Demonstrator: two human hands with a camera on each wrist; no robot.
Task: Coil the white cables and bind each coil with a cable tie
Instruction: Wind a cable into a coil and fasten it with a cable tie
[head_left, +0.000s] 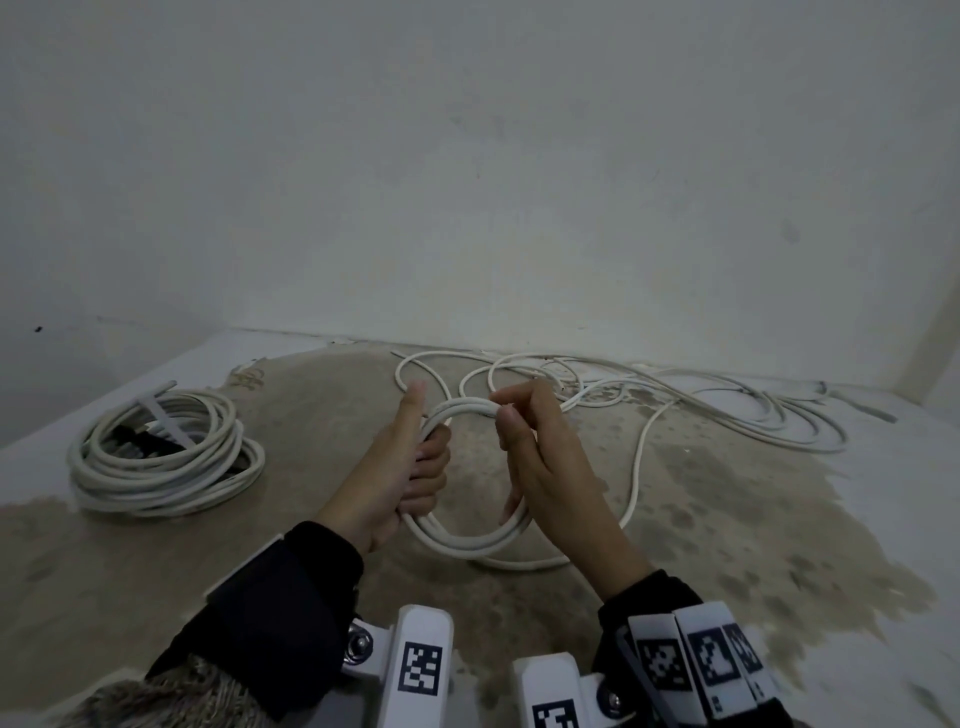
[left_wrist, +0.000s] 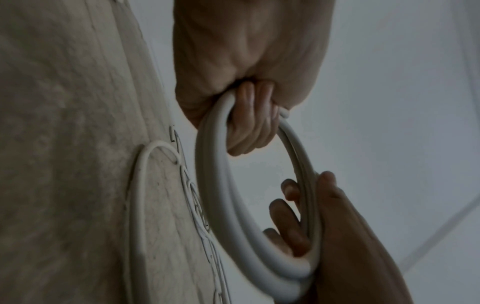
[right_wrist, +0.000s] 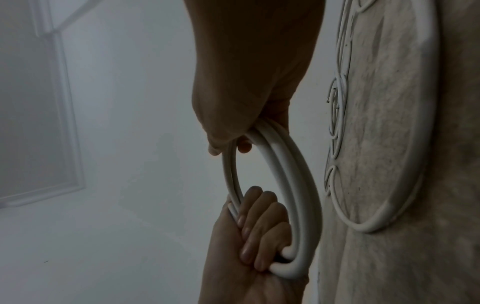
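Note:
A small coil of white cable (head_left: 467, 544) hangs between both hands above the floor. My left hand (head_left: 432, 467) grips its left side, fingers curled round the strands and thumb pointing up. My right hand (head_left: 501, 411) pinches the coil's upper right between thumb and fingertips. In the left wrist view the left fingers (left_wrist: 249, 127) wrap the coil (left_wrist: 215, 185), with the right hand (left_wrist: 337, 226) below. In the right wrist view the right hand (right_wrist: 233, 142) holds the coil (right_wrist: 298, 185) above the left hand (right_wrist: 254, 236). The cable's loose length (head_left: 675, 405) trails from the coil in loops.
A larger finished coil of white cable (head_left: 161, 462) lies at the left, with a pale strip (head_left: 158, 415) and something black across it. The loose loops spread along the base of the white wall (head_left: 467, 182). The floor (head_left: 156, 571) is a stained beige patch.

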